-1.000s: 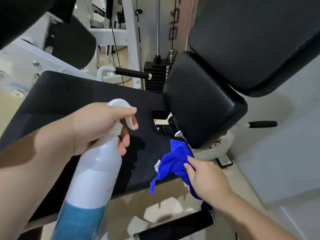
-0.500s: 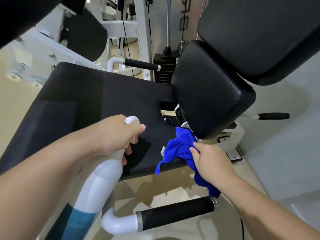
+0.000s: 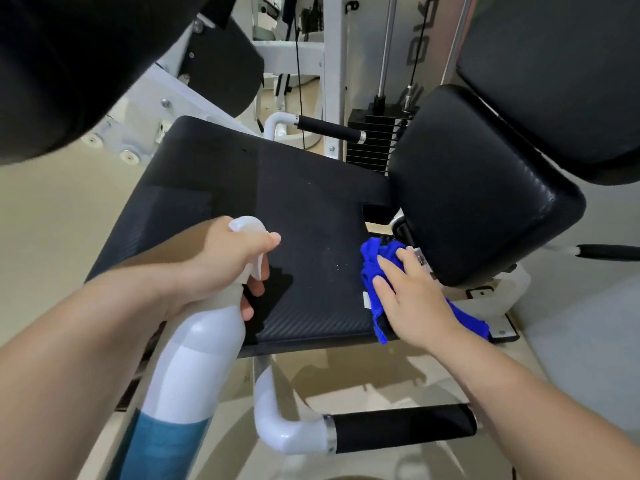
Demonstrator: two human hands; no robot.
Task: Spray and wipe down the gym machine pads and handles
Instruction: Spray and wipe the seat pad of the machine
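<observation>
While left hand [image 3: 225, 261] grips spray bottle [image 3: 194, 358], right hand [image 3: 412, 299], fingers [image 3: 388, 270] straight, presses cloth [image 3: 372, 258] onto seat pad [image 3: 294, 188]. Apparently the wiping step; next, sweep across.

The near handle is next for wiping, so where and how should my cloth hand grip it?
Wrap the black grip sleeve at mid-length, coming down from above with the right hand and blue cloth. It lies roughly level with nothing over it, and its white elbow blocks the left end.
</observation>
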